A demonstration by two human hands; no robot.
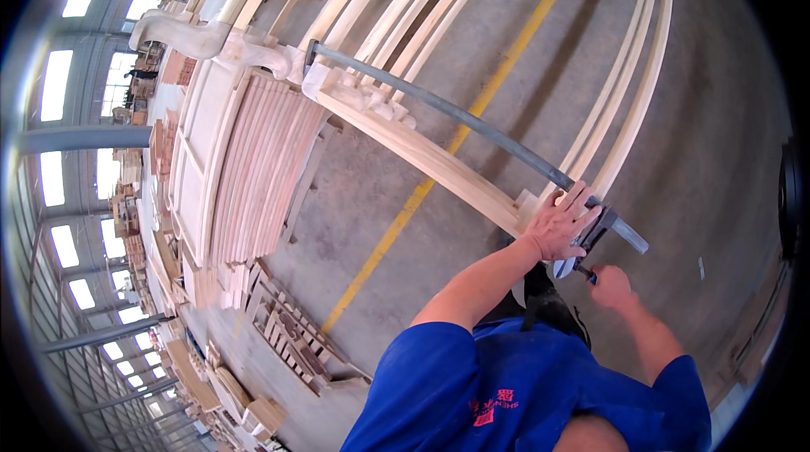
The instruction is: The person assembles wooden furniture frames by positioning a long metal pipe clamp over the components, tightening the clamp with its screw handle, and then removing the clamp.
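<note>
Grey metal forms the bar of a long clamp [472, 124], which runs from beneath the left hand [558, 222] away to the upper left, above and along the near rail of a pale wooden frame [426, 163]. The left hand lies over the bar with its fingers spread, at the frame corner nearest the body; the clamp's dark head [601, 224] is just beside its fingertips, and the bar's free end projects to their right. The right hand [612, 288], below and to the right of the left, is closed around the clamp's dark handle [585, 271]. Beyond the left hand, curved rails [645, 106] extend away from the same corner. Well to the left of both hands stands a stack of wooden panels [261, 165], with a slatted pallet [291, 334] nearer the body. Left of the hands, a yellow line [380, 247] crosses the grey floor [717, 114] beneath the frame. The arms emerge from a blue shirt [540, 376].
</note>
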